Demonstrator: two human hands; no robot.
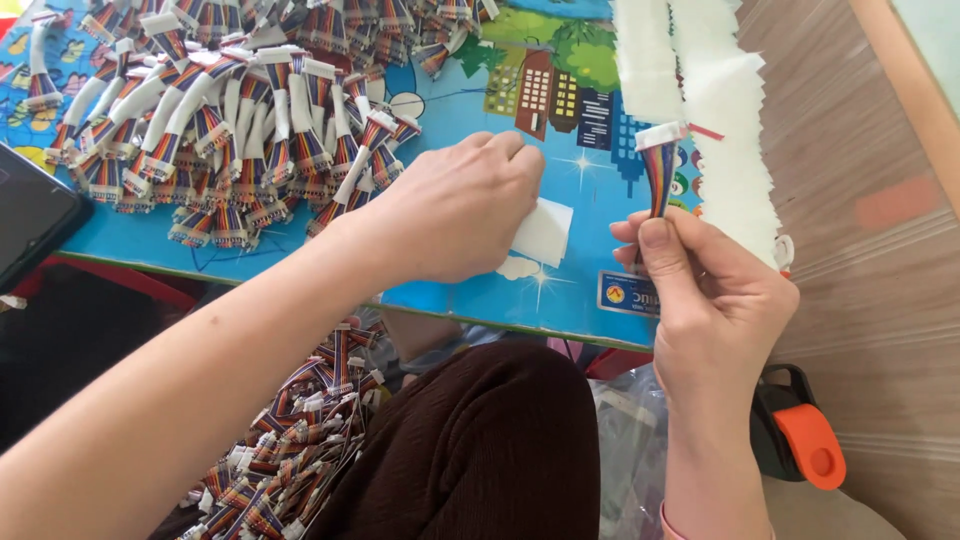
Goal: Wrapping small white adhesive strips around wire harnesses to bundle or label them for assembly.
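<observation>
My right hand [715, 300] pinches a short rainbow ribbon cable [658, 172] upright, its white connector at the top. My left hand [455, 210] rests knuckles-up on the blue picture table [590, 195], fingers pressing a small white square of tape or cloth [545, 232]. Long white fuzzy strips [715, 110] lie on the table just behind the held cable.
A large heap of finished ribbon cables wrapped in white [230, 130] covers the table's far left. More loose cables [290, 440] sit piled below the table beside my brown-trousered leg [490, 450]. A black phone [30, 215] lies at left. An orange-and-black tool [805, 440] is on the wooden floor.
</observation>
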